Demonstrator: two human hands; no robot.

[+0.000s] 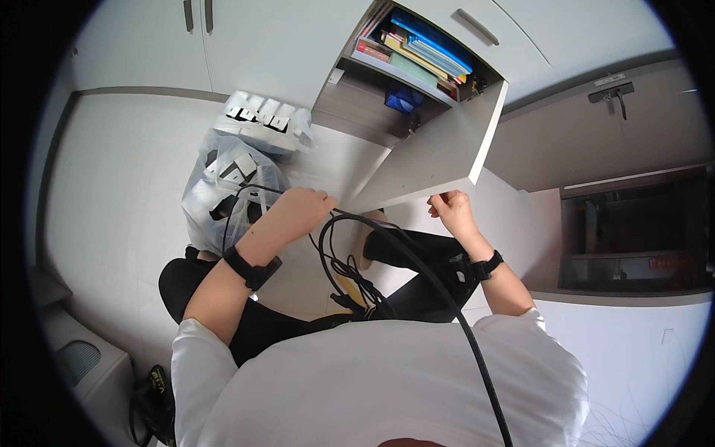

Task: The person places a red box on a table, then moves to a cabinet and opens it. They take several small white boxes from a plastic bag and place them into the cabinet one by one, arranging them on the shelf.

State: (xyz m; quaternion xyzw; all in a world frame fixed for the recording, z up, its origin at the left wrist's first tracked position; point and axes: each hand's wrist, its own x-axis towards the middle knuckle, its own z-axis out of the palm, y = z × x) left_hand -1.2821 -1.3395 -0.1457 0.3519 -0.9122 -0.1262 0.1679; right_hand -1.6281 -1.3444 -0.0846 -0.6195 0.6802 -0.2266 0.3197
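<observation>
My left hand [306, 211] is half closed above the floor, back up, with a black cable [385, 226] passing at its fingers; whether it grips the cable is hidden. My right hand [451, 211] touches the lower edge of an open white cabinet door [435, 156], its fingers curled there. Behind the door, the cabinet shelf holds books and folders [430, 44], with a blue item [403, 98] on the level below. Left of the door, a clear plastic bag [223, 195] with black and white items rests on the floor beside a wrapped pack of white containers [262, 120].
Coiled black cables [357, 279] lie between my legs. A grey box-like unit [92, 357] and a black bag [156, 396] are at the lower left. A dark-fronted cabinet [637, 229] stands to the right, and closed white doors [251, 50] line the wall ahead.
</observation>
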